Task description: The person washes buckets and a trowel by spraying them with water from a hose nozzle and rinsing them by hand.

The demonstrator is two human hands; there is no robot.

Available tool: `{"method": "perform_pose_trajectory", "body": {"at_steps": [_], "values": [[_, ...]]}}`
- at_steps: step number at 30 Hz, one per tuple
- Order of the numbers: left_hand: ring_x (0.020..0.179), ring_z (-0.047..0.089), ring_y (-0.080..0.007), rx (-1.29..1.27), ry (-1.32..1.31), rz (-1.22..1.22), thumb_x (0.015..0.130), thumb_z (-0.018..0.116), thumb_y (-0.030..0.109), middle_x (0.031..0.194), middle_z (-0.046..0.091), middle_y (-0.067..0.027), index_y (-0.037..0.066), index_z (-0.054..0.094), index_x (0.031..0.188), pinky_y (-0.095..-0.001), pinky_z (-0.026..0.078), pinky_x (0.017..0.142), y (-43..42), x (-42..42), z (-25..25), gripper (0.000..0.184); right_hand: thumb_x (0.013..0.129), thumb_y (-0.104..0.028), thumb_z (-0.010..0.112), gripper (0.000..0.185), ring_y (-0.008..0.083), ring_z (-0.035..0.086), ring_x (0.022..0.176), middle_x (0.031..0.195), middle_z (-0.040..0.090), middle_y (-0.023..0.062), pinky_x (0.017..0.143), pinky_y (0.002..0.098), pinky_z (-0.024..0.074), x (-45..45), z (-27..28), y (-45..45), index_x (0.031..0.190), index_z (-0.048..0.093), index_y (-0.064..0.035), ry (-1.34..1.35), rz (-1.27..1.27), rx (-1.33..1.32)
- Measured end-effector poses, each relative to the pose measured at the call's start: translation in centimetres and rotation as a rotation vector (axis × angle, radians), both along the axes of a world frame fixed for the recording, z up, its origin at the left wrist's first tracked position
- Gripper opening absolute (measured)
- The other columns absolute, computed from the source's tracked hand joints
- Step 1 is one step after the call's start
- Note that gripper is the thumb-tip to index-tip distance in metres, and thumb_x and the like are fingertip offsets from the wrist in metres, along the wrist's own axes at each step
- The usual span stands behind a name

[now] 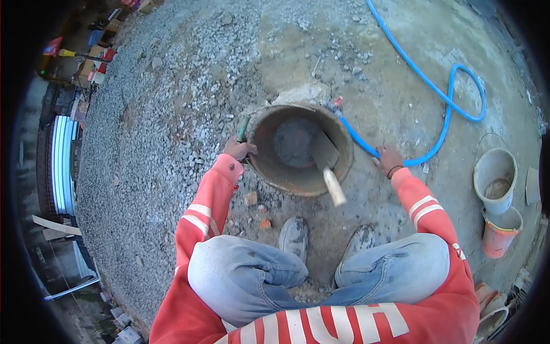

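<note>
A round, mud-coated tub point(269, 180) stands on the ground in front of my feet. My left hand point(238, 150) is closed on the tub's left rim, just below a green handle-like piece point(243, 129). A trowel point(325, 150) leans inside the tub, its pale wooden handle point(334, 186) sticking out over the near rim. Greyish wet matter point(295, 142) lies at the tub's bottom. To the right of the tub, my right hand point(389, 159) is closed around a blue hose point(423, 159). The hose's end by the tub's far right rim has a small red piece point(338, 102).
Gravel point(154, 132) spreads over the left side. On the right stand a whitish bucket point(496, 178) and a reddish bucket point(501, 232). The hose loops point(484, 103) across the far right ground. Brick pieces point(264, 223) lie near my shoes point(294, 238).
</note>
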State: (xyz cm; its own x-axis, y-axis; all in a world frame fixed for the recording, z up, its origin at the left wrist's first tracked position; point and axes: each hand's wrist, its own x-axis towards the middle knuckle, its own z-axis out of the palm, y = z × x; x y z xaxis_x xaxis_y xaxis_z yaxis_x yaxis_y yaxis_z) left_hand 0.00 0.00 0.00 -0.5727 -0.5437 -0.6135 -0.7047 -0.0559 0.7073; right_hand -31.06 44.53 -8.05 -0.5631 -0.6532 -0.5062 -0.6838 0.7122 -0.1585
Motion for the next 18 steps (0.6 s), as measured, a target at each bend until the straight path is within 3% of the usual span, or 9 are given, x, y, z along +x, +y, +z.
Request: {"method": "perform_pose_trajectory", "body": {"at_steps": [3, 5, 6, 8, 9, 10, 13, 16, 18], "values": [[0.079, 0.070, -0.0195, -0.072, 0.177, -0.075, 0.070, 0.079, -0.002, 0.088, 0.072, -0.0083, 0.002, 0.066, 0.115, -0.0349, 0.056, 0.072, 0.1, -0.9, -2.2, 0.047, 0.091, -0.038, 0.069, 0.050, 0.0385, 0.059, 0.121, 0.129, 0.059, 0.0182, 0.097, 0.0482, 0.0530, -0.8, -1.4, 1.3, 0.132, 0.057, -0.0112, 0.150, -0.036, -0.019], [0.086, 0.069, -0.0191, -0.093, 0.354, -0.002, 0.069, 0.081, 0.000, 0.098, 0.072, -0.0090, 0.000, 0.060, 0.124, -0.0338, 0.056, 0.075, 1.2, -0.9, -1.1, 0.059, 0.089, -0.037, 0.070, 0.052, 0.0391, 0.057, 0.124, 0.131, 0.058, 0.0190, 0.099, 0.0493, 0.0523, -0.9, -0.8, 1.8, 0.131, 0.057, -0.0096, 0.092, 0.090, 0.093], [0.094, 0.069, -0.0219, -0.099, 0.328, -0.008, 0.070, 0.086, 0.005, 0.107, 0.070, -0.0113, 0.000, 0.051, 0.134, -0.0349, 0.056, 0.083, 1.7, -0.6, -0.8, 0.073, 0.089, -0.037, 0.070, 0.052, 0.0391, 0.057, 0.124, 0.131, 0.058, 0.0190, 0.099, 0.0493, 0.0523, -0.7, -0.9, 2.8, 0.131, 0.057, -0.0096, 0.109, 0.085, 0.092], [0.100, 0.068, -0.0237, -0.192, 0.345, 0.029, 0.069, 0.088, 0.008, 0.112, 0.069, -0.0127, 0.001, 0.048, 0.137, -0.0358, 0.055, 0.088, 1.8, -0.7, -3.1, 0.079, 0.087, -0.030, 0.073, 0.046, 0.0404, 0.059, 0.116, 0.121, 0.061, 0.0198, 0.095, 0.0500, 0.0526, -1.1, -1.6, 4.9, 0.123, 0.059, -0.0057, 0.202, 0.282, -0.121], [0.106, 0.067, -0.0255, -0.283, 0.328, 0.070, 0.069, 0.091, 0.012, 0.117, 0.068, -0.0142, 0.002, 0.045, 0.141, -0.0367, 0.054, 0.093, 2.0, -0.4, -3.8, 0.086, 0.085, -0.030, 0.075, 0.047, 0.0399, 0.057, 0.118, 0.121, 0.061, 0.0194, 0.096, 0.0496, 0.0521, -0.5, -1.7, 5.1, 0.123, 0.059, -0.0061, 0.208, 0.242, -0.093], [0.117, 0.063, -0.0299, -0.311, 0.292, 0.054, 0.067, 0.094, 0.017, 0.126, 0.064, -0.0186, 0.002, 0.044, 0.141, -0.0388, 0.049, 0.102, 2.9, -0.4, -2.5, 0.091, 0.084, -0.030, 0.076, 0.048, 0.0394, 0.056, 0.121, 0.121, 0.061, 0.0191, 0.097, 0.0491, 0.0516, -0.1, -1.6, 5.3, 0.122, 0.059, -0.0065, 0.219, 0.203, -0.064], [0.126, 0.057, -0.0339, -0.519, 0.281, -0.007, 0.063, 0.095, 0.020, 0.135, 0.057, -0.0222, 0.003, 0.044, 0.142, -0.0417, 0.045, 0.108, 6.8, -1.3, 5.0, 0.096, 0.087, -0.039, 0.072, 0.053, 0.0390, 0.050, 0.132, 0.136, 0.057, 0.0176, 0.105, 0.0511, 0.0464, 0.1, -2.5, 5.9, 0.129, 0.059, -0.0101, 0.123, 0.216, 0.094], [0.134, 0.049, -0.0415, -0.751, 0.259, -0.135, 0.063, 0.095, 0.022, 0.139, 0.053, -0.0255, 0.002, 0.039, 0.145, -0.0452, 0.038, 0.115, 7.4, -2.3, 8.7, 0.101, 0.091, -0.030, 0.065, 0.032, 0.0425, 0.066, 0.101, 0.106, 0.068, 0.0237, 0.089, 0.0518, 0.0534, -1.2, -4.0, 7.9, 0.112, 0.064, -0.0052, 0.033, 0.282, -0.083], [0.134, 0.049, -0.0410, -0.810, 0.343, -0.146, 0.066, 0.093, 0.027, 0.140, 0.054, -0.0243, 0.004, 0.041, 0.144, -0.0447, 0.038, 0.115, 7.3, -3.7, 11.9, 0.097, 0.092, -0.031, 0.065, 0.030, 0.0422, 0.066, 0.101, 0.106, 0.069, 0.0215, 0.087, 0.0526, 0.0529, -1.4, -1.1, 7.7, 0.108, 0.063, -0.0058, 0.113, 0.167, -0.111]]}}
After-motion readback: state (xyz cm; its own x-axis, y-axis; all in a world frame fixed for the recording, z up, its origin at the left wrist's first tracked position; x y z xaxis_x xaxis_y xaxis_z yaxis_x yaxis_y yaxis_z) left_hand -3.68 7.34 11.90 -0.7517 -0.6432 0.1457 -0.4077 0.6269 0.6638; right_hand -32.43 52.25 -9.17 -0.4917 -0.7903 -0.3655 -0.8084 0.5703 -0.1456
